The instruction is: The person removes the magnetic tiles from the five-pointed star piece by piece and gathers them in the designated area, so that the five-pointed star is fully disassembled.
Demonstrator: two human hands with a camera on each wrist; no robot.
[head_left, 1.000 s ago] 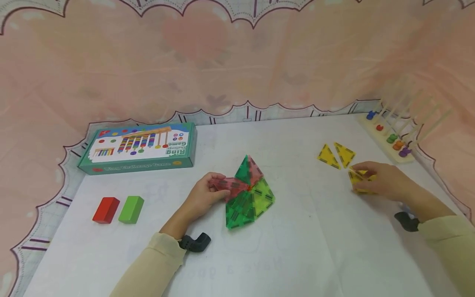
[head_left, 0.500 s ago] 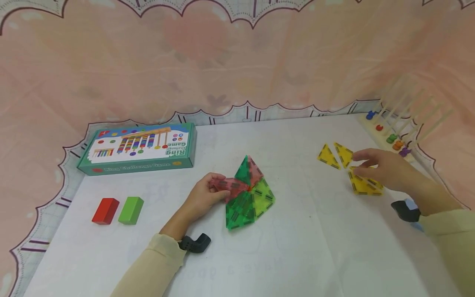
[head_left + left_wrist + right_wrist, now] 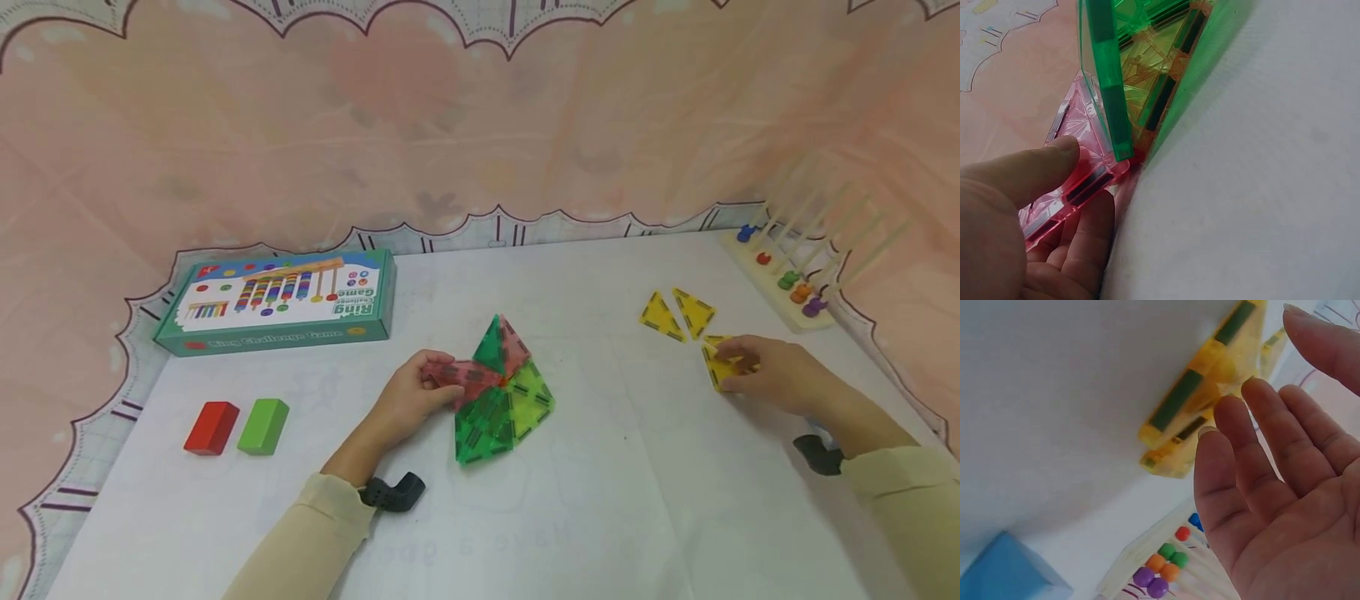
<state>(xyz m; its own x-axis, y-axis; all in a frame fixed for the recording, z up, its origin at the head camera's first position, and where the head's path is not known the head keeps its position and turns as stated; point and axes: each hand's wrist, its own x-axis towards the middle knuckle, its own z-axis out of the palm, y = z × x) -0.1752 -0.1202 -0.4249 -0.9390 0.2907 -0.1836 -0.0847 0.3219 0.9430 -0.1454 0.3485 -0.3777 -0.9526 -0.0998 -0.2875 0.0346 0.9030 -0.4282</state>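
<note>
My left hand [image 3: 418,393] pinches a translucent pink triangular magnetic tile [image 3: 1075,125] between thumb and fingers. That tile joins a group of magnetic tiles mid-table: a dark green tile [image 3: 485,429], a yellow-green tile [image 3: 531,402], and a smaller green and pink pair at the top. On the right, my right hand [image 3: 780,375] reaches over the lower yellow triangular tiles [image 3: 716,367], covering part of them. In the right wrist view its fingers are extended, fingertips right at a yellow tile [image 3: 1210,375], with the thumb apart. Two more yellow triangles [image 3: 662,317] lie just beyond.
A green Ring Challenge Game box [image 3: 277,302] lies at the back left. In front of it stand a red block [image 3: 212,427] and a green block [image 3: 263,426]. A pegged wooden rack [image 3: 780,279] with coloured beads is at the back right. A blue block [image 3: 1013,572] sits near my right wrist.
My right hand first rises towards the upper yellow triangles, then comes back down over the lower ones. My left hand keeps its hold on the pink tile.
</note>
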